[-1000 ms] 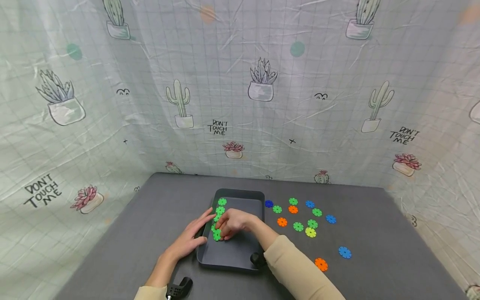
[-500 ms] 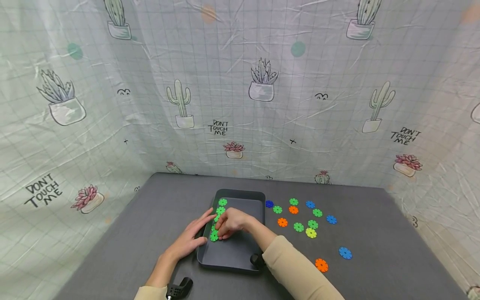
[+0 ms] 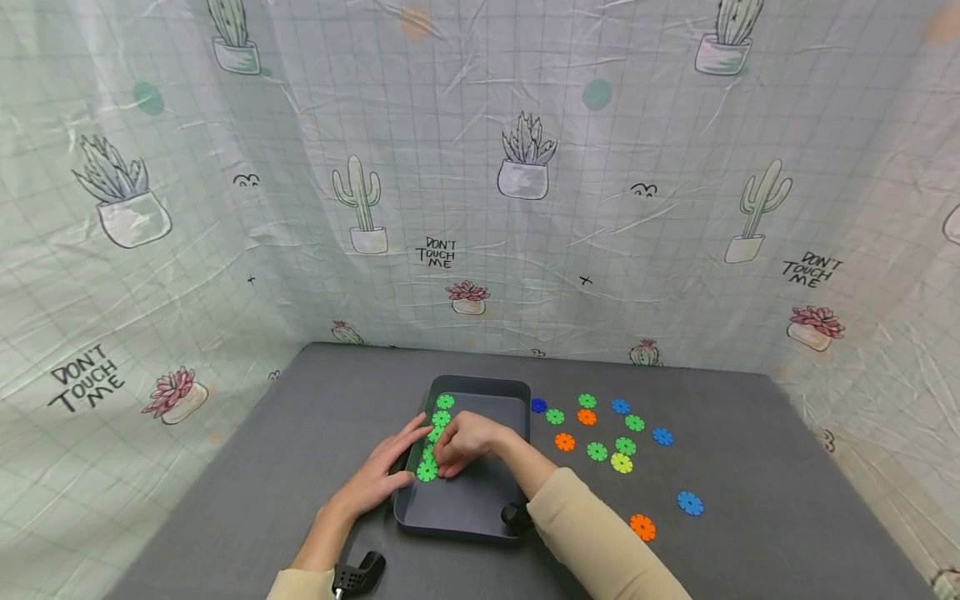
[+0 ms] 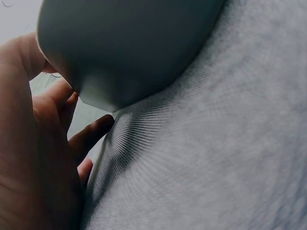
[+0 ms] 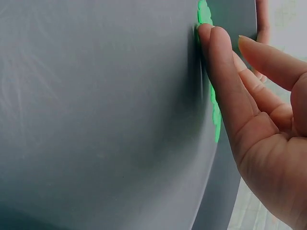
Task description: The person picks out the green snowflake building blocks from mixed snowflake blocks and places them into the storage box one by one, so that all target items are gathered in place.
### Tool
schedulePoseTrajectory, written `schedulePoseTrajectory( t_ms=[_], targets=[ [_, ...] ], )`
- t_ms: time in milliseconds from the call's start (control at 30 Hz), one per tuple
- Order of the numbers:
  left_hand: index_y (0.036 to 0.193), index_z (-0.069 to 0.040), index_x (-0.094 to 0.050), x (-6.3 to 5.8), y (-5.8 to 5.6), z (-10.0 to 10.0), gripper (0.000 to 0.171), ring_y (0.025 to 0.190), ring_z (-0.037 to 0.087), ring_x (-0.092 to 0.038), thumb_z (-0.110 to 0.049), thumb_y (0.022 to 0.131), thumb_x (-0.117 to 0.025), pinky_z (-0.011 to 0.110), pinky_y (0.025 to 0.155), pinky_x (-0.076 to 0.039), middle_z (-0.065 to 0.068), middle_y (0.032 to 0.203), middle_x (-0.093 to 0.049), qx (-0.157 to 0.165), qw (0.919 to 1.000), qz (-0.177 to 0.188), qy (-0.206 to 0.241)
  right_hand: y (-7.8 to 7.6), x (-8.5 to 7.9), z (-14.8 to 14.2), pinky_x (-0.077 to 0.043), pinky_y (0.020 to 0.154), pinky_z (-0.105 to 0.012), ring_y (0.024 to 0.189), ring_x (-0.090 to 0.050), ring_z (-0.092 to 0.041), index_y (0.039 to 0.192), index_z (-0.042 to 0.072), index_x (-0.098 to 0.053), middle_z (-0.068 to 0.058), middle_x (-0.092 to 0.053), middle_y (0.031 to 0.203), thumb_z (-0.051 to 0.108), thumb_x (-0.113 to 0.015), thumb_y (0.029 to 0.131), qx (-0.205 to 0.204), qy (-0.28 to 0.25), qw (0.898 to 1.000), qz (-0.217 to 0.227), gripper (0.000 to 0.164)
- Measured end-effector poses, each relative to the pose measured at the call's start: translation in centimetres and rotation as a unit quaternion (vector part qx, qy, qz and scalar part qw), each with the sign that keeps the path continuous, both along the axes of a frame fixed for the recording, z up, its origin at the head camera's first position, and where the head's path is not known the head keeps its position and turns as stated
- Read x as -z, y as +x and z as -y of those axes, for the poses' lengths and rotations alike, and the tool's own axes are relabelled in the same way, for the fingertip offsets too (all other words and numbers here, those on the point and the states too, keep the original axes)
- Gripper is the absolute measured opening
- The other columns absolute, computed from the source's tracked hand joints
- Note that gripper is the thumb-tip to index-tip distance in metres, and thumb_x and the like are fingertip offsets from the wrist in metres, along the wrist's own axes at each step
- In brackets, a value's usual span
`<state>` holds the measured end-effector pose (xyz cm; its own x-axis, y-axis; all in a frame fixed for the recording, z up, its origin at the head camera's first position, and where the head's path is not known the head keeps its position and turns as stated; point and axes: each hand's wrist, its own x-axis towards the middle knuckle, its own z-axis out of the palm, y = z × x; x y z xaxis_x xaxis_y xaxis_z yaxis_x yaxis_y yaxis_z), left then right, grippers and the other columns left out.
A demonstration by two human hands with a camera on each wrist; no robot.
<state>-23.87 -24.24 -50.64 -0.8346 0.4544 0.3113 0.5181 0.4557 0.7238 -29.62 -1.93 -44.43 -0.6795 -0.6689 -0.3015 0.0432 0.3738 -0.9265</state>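
Note:
A dark grey tray (image 3: 457,510) lies on the table, with a column of green notched plastic discs (image 3: 442,418) along its left inner wall. My right hand (image 3: 467,442) reaches into the tray, its fingertips right beside the nearest green disc (image 3: 427,472). In the right wrist view its extended fingers (image 5: 224,72) touch the row of green discs (image 5: 216,115), and the thumb stands apart from them. My left hand (image 3: 378,473) rests along the tray's left rim with fingers stretched out. The left wrist view shows thumb and fingers against the tray's outer wall (image 4: 129,52).
Loose discs are scattered right of the tray: green (image 3: 597,452), orange (image 3: 565,442), yellow (image 3: 622,463), dark blue (image 3: 538,406) and light blue (image 3: 690,503) ones. An orange disc (image 3: 642,527) lies near the right sleeve. A cactus-print curtain (image 3: 570,250) surrounds the table (image 3: 247,500).
The nearest green disc has slid a little left, toward the tray wall, with the right hand's fingertips beside it. The left hand has stayed on the rim.

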Motion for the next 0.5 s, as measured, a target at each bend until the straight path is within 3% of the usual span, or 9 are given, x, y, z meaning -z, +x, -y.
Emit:
schedulePoseTrajectory(
  t_ms=[300, 500],
  targets=[
    [0.152, -0.004, -0.045, 0.10, 0.04, 0.06, 0.070, 0.145, 0.045, -0.028, -0.009, 0.083, -0.059, 0.075, 0.101, -0.024, 0.014, 0.164, -0.026, 0.000, 0.9996, -0.025, -0.009, -0.10, 0.01, 0.00, -0.059, 0.074, -0.039, 0.078, -0.074, -0.026, 0.103, -0.012, -0.072, -0.020, -0.073, 0.086, -0.005, -0.066, 0.091, -0.010, 0.005, 1.000, 0.015, 0.015],
    [0.153, -0.006, -0.044, 0.07, -0.03, 0.09, 0.071, 0.147, 0.041, -0.025, -0.008, 0.083, -0.058, 0.074, 0.103, -0.021, 0.013, 0.165, -0.025, 0.002, 0.9999, -0.013, -0.006, -0.15, -0.20, -0.14, -0.059, 0.075, -0.040, 0.078, -0.074, -0.025, 0.104, -0.012, -0.072, -0.021, -0.074, 0.087, -0.005, -0.066, 0.091, -0.007, 0.002, 1.000, 0.012, 0.016]
  ],
)
